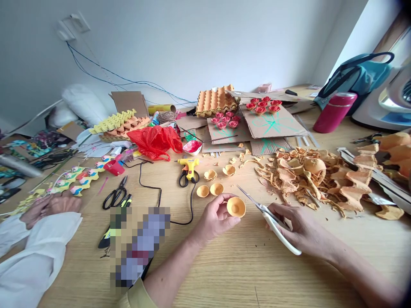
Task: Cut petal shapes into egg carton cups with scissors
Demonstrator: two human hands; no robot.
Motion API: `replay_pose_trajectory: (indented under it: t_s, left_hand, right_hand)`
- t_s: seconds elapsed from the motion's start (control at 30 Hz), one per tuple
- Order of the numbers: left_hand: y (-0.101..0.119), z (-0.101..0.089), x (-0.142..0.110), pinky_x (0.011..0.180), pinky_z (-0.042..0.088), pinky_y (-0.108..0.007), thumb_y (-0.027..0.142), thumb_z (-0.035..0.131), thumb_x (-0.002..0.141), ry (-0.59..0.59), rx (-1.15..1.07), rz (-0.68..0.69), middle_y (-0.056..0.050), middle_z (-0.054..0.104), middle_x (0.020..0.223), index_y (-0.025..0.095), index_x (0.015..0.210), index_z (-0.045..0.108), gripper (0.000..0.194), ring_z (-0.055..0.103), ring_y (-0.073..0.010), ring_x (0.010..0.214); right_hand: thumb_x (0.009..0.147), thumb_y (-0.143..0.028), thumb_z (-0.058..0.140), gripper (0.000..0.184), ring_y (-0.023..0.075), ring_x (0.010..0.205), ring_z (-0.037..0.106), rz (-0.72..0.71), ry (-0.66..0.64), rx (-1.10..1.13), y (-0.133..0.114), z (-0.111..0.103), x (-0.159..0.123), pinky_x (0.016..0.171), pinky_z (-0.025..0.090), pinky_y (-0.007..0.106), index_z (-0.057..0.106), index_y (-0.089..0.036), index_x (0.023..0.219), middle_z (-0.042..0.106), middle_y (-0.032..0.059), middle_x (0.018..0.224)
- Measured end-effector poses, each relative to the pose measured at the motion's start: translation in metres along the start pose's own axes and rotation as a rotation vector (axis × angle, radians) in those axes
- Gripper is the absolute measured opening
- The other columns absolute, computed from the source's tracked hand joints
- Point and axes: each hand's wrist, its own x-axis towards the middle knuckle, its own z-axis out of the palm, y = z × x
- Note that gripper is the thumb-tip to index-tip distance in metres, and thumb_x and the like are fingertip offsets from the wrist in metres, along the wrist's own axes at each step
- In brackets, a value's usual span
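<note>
Between the thumb and fingers of my left hand (215, 220) is a small orange egg-carton cup (236, 207), its round opening turned up toward me. My right hand (297, 226) grips white-handled scissors (279, 233), blades pointing up and left toward the cup but apart from it. Just beyond my left hand, more cut cups (217, 189) sit on the table, some nested in small stacks (229, 170). A heap of carton scraps (298, 175) lies beyond my right hand.
A yellow glue gun (189, 164) with a trailing cord stands mid-table. Behind are red paper flowers (263, 105) on cardboard, a red plastic bag (157, 141) and egg trays (215, 102). At left, another person's hands (54, 207) rest near painted carton pieces. A pink bottle (335, 112) stands right.
</note>
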Motion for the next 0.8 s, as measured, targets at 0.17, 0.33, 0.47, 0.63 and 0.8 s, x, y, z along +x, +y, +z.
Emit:
replay_pose_trajectory:
  t_s: [0.17,0.33,0.47,0.63,0.8]
  left_hand:
    - [0.0036,-0.0024,-0.0018,0.088,0.049,-0.032,0.027,0.079,0.067,-0.016,-0.097,-0.024,-0.005,0.063,0.107,0.018,0.109,0.061,0.046,0.059,-0.0189,0.098]
    - [0.0073,0.0006,-0.0027,0.092,0.047,-0.031,0.026,0.081,0.066,-0.038,-0.078,-0.025,-0.006,0.063,0.105,0.015,0.104,0.062,0.044,0.059,-0.0191,0.101]
    - [0.0068,0.0019,-0.0032,0.091,0.047,-0.031,0.026,0.082,0.064,-0.052,-0.073,-0.035,-0.007,0.064,0.105,0.015,0.104,0.063,0.046,0.06,-0.02,0.1]
    - [0.0028,0.0,-0.0037,0.093,0.049,-0.033,0.028,0.082,0.066,-0.087,-0.047,-0.034,-0.009,0.066,0.109,0.015,0.108,0.064,0.048,0.061,-0.022,0.103]
    - [0.0015,0.0,-0.0048,0.094,0.049,-0.033,0.027,0.081,0.068,-0.106,-0.006,-0.034,-0.009,0.067,0.11,0.016,0.11,0.065,0.047,0.063,-0.0222,0.104]
  right_hand:
    - [0.096,-0.037,0.047,0.022,0.0175,0.067,0.058,-0.047,-0.015,-0.008,-0.0022,-0.0007,-0.0012,0.064,0.045,0.029,0.061,-0.023,0.086,0.066,0.0021,0.075]
    - [0.096,-0.035,0.047,0.02,0.0186,0.074,0.058,-0.076,-0.047,-0.07,-0.0042,0.0007,0.0012,0.071,0.044,0.032,0.057,-0.022,0.084,0.064,0.003,0.081]
    - [0.096,-0.035,0.048,0.02,0.019,0.072,0.056,-0.108,-0.036,-0.153,-0.0024,0.0035,0.0025,0.073,0.041,0.035,0.054,-0.021,0.083,0.061,0.0027,0.079]
    - [0.094,-0.037,0.05,0.02,0.0192,0.072,0.055,-0.13,-0.007,-0.202,-0.0017,0.0051,0.002,0.075,0.037,0.037,0.053,-0.021,0.083,0.059,0.002,0.078]
    - [0.094,-0.038,0.051,0.021,0.0191,0.071,0.052,-0.142,0.001,-0.22,-0.0029,0.0057,0.0018,0.074,0.036,0.036,0.05,-0.021,0.082,0.057,0.0018,0.078]
